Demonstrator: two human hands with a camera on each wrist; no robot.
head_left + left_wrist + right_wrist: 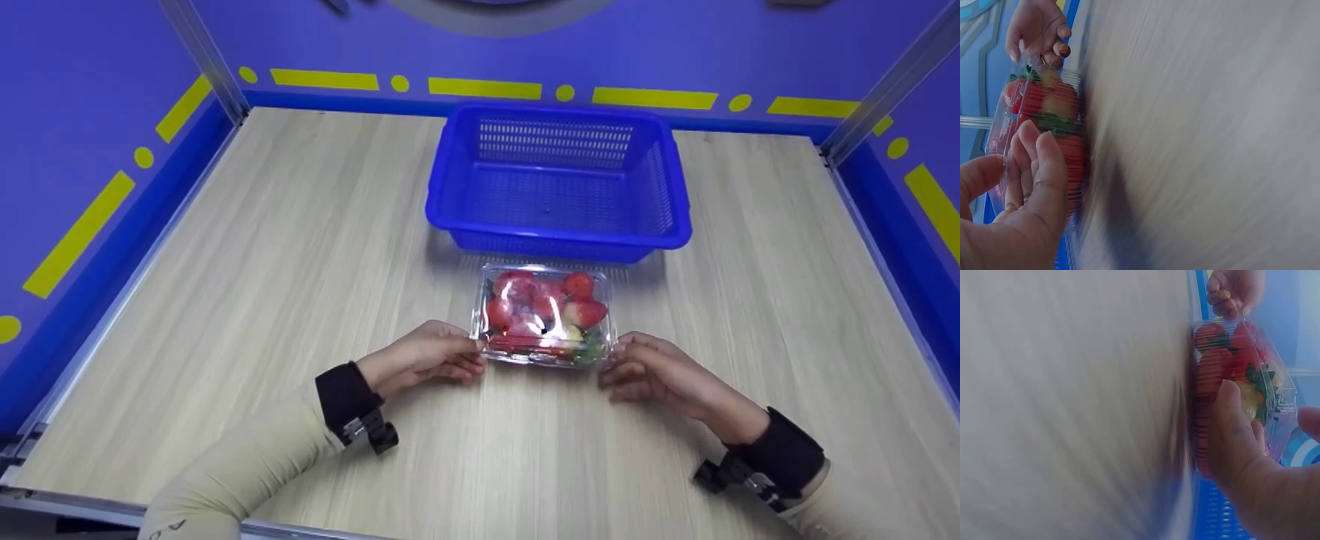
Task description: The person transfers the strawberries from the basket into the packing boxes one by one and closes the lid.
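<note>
A clear plastic clamshell box of strawberries (546, 315) stands on the table, its lid down over red fruit with some green leaves. At its near left corner my left hand (431, 354) pinches the rim, thumb on the edge and fingers bent below it. My right hand (660, 373) holds the near right corner, its fingers against the ribbed side. In the left wrist view the left thumb (985, 171) meets the rim of the strawberry box (1067, 152). The right wrist view shows the right fingers (1230, 422) along the box wall.
Just behind the box stands a blue plastic basket (559, 244) with slotted walls and nothing inside. Blue panels with yellow marks (484, 88) border the wooden table (300, 247) at the back and both sides.
</note>
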